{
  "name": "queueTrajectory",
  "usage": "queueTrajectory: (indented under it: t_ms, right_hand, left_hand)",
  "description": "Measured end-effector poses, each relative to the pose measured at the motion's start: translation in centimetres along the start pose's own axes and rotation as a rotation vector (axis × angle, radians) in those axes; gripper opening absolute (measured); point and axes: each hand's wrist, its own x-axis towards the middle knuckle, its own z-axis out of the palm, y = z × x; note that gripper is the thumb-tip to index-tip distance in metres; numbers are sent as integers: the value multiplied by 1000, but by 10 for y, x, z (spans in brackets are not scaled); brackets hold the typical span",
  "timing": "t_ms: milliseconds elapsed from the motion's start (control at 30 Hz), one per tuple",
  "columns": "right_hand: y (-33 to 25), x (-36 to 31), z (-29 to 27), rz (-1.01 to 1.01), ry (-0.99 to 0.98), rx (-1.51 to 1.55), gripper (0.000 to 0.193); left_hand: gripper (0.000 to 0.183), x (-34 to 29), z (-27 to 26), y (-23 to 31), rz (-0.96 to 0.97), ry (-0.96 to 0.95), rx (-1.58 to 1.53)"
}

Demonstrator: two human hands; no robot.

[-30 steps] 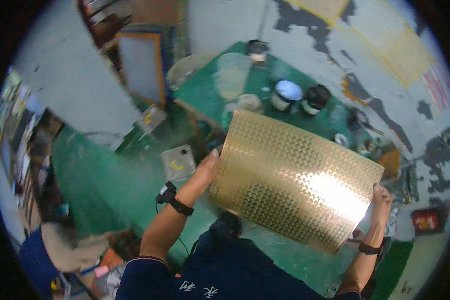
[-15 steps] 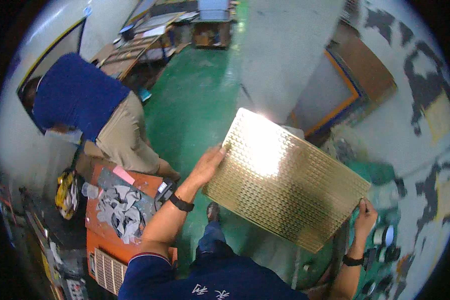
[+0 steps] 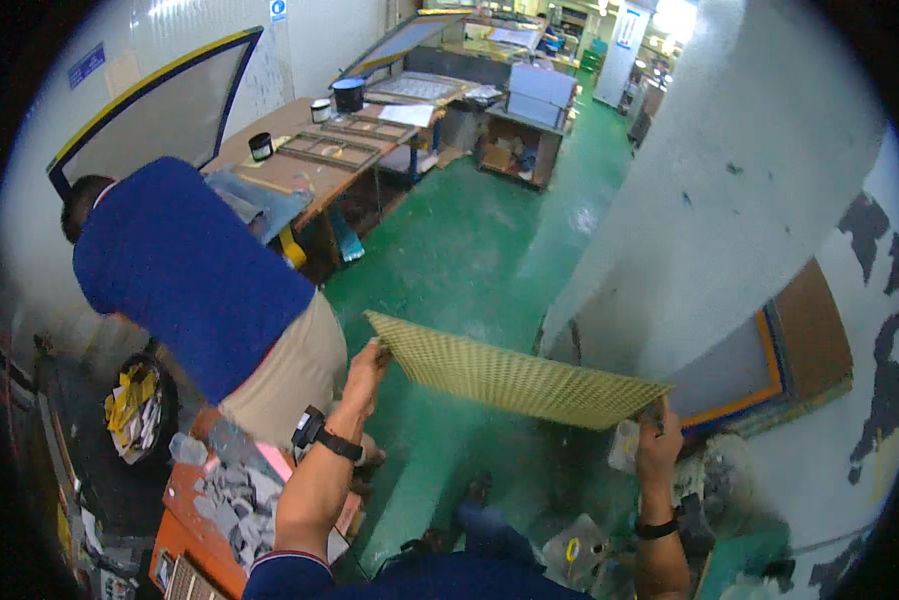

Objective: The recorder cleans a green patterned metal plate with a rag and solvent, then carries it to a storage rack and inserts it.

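The left hand (image 3: pixel 367 367) and right hand (image 3: pixel 658 440) each clenched an end of the yellow perforated sheet (image 3: pixel 510 375), held nearly flat above the green floor (image 3: pixel 470 240). Swung leftward, it might have struck the nearby co-worker (image 3: pixel 195 275) bending over.
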Motion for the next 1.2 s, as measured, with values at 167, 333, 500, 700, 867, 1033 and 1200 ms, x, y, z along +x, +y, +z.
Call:
queueTrajectory:
  t_ms: [167,333,500,700,867,1033,1200]
  right_hand:
    - [-7,118,123,-78,-39,795,44]
    - [-4,255,218,215,-277,1415,63]
    - [-7,401,285,324,-382,1621,62]
    - [-1,574,378,480,-340,1307,40]
    - [20,681,418,646,-76,1274,32]
    - [75,787,459,726,80,1176,30]
    - [186,900,536,810,190,1092,28]
  left_hand:
    - [59,156,-23,52,167,128,-591]
    - [48,246,9,120,357,31,-655]
    - [64,367,10,155,438,-20,-749]
    - [65,567,31,172,486,-167,-573]
    - [63,740,92,190,306,-318,-691]
    - [63,907,180,207,223,-485,-571]
    - [63,1059,312,220,234,-617,-491]
